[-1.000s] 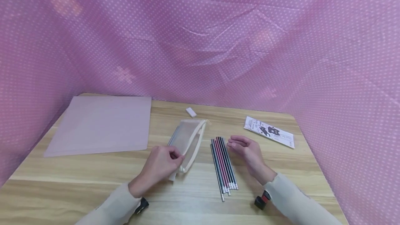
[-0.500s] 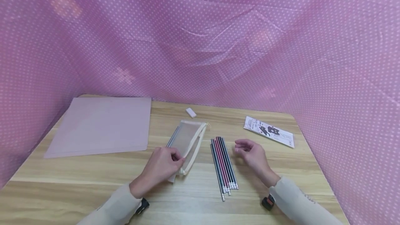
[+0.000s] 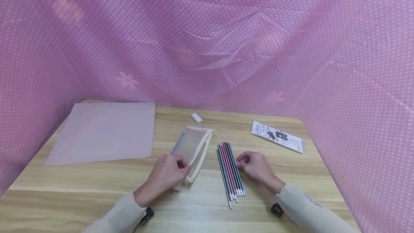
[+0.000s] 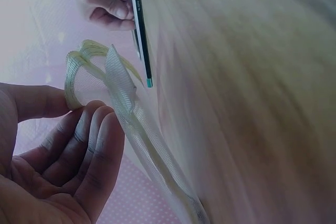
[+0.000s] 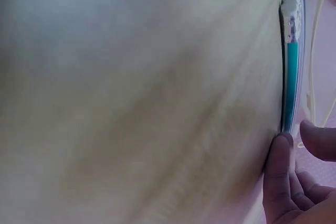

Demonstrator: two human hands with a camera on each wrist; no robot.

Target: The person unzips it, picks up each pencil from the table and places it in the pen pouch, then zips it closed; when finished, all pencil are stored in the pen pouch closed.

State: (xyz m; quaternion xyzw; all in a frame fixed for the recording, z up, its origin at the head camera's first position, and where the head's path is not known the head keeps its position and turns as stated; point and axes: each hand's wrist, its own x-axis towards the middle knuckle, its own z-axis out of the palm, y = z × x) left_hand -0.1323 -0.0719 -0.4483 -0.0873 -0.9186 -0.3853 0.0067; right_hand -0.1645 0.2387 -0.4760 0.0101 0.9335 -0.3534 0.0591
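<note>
My left hand (image 3: 168,173) pinches the near end of the cream zip edge of a mesh zip pouch (image 3: 193,143), whose mouth gapes to the right. In the left wrist view, thumb and fingertips hold that edge of the pouch (image 4: 123,85). Right of the pouch lies a row of several pencils (image 3: 228,172), dark and red, erasers toward me. At the row's right side is my right hand (image 3: 255,168). In the right wrist view, a fingertip touches a teal pencil (image 5: 292,85), while the thumb (image 5: 317,140) stands apart from it.
A white eraser (image 3: 196,118) lies behind the pouch. At the back right is a flat white packet (image 3: 277,136) with dark cat pictures. A pale sheet (image 3: 103,132) covers the table's left part. Pink dotted cloth (image 3: 207,39) hangs around the wooden table (image 3: 81,197).
My right hand first drew back to the right from the pencils, then came in low against the row's right side. The left hand keeps its pinch on the pouch, nearly still.
</note>
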